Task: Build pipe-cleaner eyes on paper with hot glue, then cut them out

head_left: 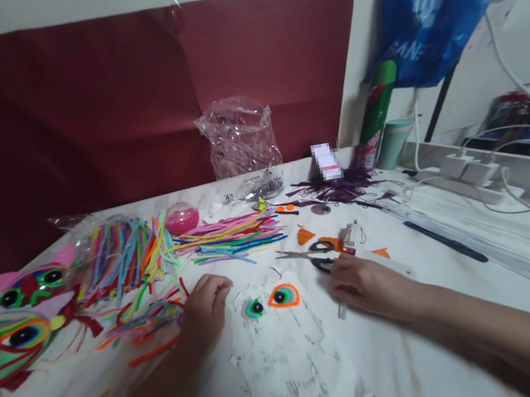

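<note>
My left hand (208, 309) rests at the left edge of a sheet of scribbled white paper (292, 368), its fingers curled together; anything between them is hidden. On the paper lie two eye shapes of coiled pipe cleaner: a green-and-blue eye (253, 308) and an orange-rimmed eye (284, 296), both with black centres. My right hand (361, 282) is closed to the right of the paper, just below black-handled scissors (304, 254). A short pale stick (341, 310) shows below its fingers; whether they hold it is unclear. Behind the hand is a white device (353, 235) with a red light.
Pipe cleaners (125, 254) lie in bundles at left and centre. Finished-looking pipe-cleaner faces (10, 339) sit far left. Orange felt scraps (306, 236), a pink round container (182, 218), purple strands (344, 189), a clear bag (243, 138) and a power strip (492, 189) stand farther back.
</note>
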Demonstrator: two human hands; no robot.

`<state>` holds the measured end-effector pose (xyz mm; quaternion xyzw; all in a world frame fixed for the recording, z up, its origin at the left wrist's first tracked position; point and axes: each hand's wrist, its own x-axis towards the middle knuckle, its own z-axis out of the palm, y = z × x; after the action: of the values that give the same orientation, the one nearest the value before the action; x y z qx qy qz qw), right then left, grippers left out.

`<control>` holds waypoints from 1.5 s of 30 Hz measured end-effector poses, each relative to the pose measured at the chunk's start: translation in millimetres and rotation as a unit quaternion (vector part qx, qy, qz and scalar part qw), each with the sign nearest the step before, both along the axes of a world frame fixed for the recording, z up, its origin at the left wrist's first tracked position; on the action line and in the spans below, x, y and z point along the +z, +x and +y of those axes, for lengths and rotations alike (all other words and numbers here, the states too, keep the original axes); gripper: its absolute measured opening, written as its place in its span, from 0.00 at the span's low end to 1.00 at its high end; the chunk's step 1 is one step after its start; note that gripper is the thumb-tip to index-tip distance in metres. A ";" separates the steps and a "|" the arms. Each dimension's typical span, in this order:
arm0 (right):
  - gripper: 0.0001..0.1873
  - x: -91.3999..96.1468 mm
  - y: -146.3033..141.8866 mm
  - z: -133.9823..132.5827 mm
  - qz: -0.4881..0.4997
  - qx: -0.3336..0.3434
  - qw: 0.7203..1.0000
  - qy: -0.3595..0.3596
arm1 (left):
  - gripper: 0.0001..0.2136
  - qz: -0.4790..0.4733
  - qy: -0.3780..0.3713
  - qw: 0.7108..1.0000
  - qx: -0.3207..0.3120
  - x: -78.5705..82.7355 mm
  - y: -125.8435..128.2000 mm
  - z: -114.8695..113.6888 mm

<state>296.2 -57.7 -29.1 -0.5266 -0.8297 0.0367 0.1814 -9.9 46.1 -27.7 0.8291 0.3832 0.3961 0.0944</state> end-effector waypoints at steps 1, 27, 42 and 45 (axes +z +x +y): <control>0.13 -1.4 4.4 0.6 -0.007 -0.005 1.000 0.006 | 0.10 0.001 -0.005 1.000 -0.003 0.1 0.5 -0.8; 0.09 -21.2 -94.3 27.7 0.050 0.181 0.981 0.051 | 0.14 0.254 0.329 0.873 -0.253 28.4 3.5 -52.9; 0.09 -27.9 -94.2 26.7 0.038 0.144 0.988 0.037 | 0.06 0.285 -0.152 0.938 0.122 34.9 -192.5 -62.9; 0.09 -30.2 -94.8 27.4 0.043 0.139 0.988 0.046 | 0.10 0.248 -0.125 0.948 0.154 12.1 -188.8 -57.3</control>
<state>201.4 -30.3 -59.3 -0.3952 -0.8871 0.0461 0.2341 -198.6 -11.3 -15.6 0.8136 0.5637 0.1371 0.0375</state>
